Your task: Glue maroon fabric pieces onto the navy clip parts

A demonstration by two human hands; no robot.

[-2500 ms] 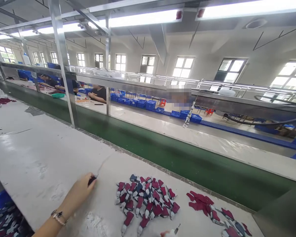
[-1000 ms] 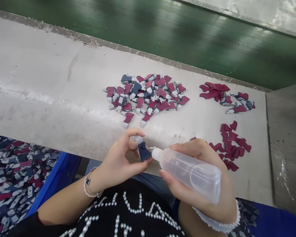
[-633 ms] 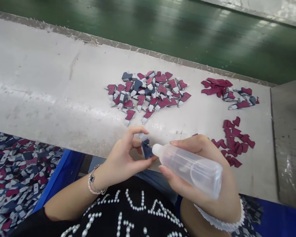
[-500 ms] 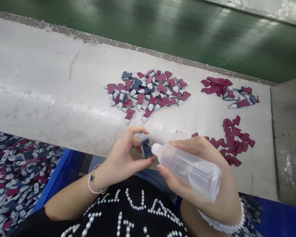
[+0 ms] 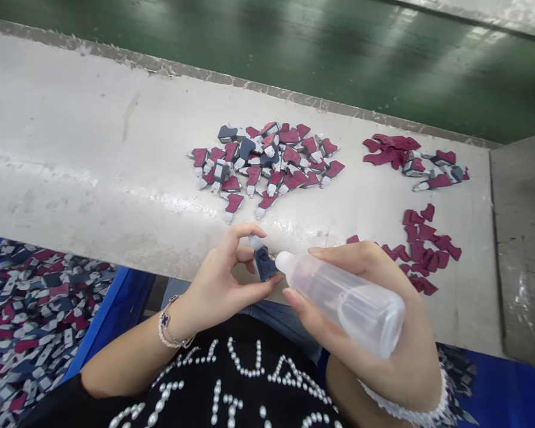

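Between the thumb and fingers of my left hand is a small dark blue plastic part with a grey end, its hollow side facing right. My right hand is wrapped round a clear squeeze bottle, tilted with its white nozzle pointing left at the part. The nozzle tip is at the part's edge; whether it touches I cannot tell. Some clear liquid shows inside the bottle. Beyond my hands lies a pile of assembled maroon, blue and grey parts on the table.
Loose maroon pieces lie on the table at right, with more maroon pieces and a few assembled parts behind. A blue bin full of parts stands at lower left. A grey panel bounds the right end.
The bottle and my right hand have shifted slightly right. The blue part has tipped a little, showing more of its hollow side. Both hands keep their hold.
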